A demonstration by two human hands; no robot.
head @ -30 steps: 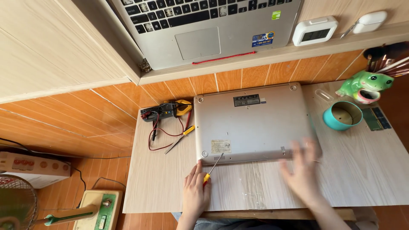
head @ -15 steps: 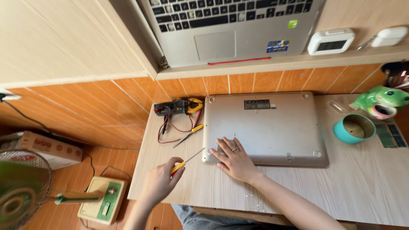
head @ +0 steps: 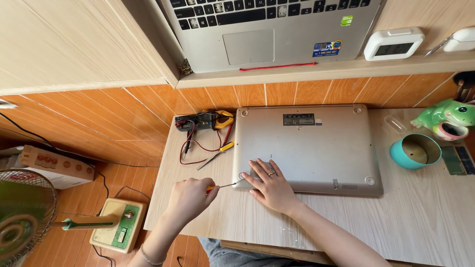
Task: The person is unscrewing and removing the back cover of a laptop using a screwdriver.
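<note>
A silver laptop (head: 316, 146) lies upside down on a light wooden table (head: 425, 222). My left hand (head: 190, 198) grips an orange-handled screwdriver (head: 222, 186), held nearly level, its tip at the laptop's near left corner. My right hand (head: 269, 185) rests flat on that same corner, fingers spread, a ring on one finger, touching the laptop's base just beside the screwdriver tip.
A clamp meter with red and black leads (head: 203, 123) and a second screwdriver (head: 215, 154) lie left of the laptop. A teal cup (head: 415, 152) and a green frog figure (head: 445, 118) stand at right. An open laptop (head: 269, 29) sits on the shelf above. A fan (head: 22, 217) stands on the floor.
My right hand moved from the laptop's near right edge to its near left corner. My left hand shifted left and turned the screwdriver level, tip against that corner. The view shifted leftward.
</note>
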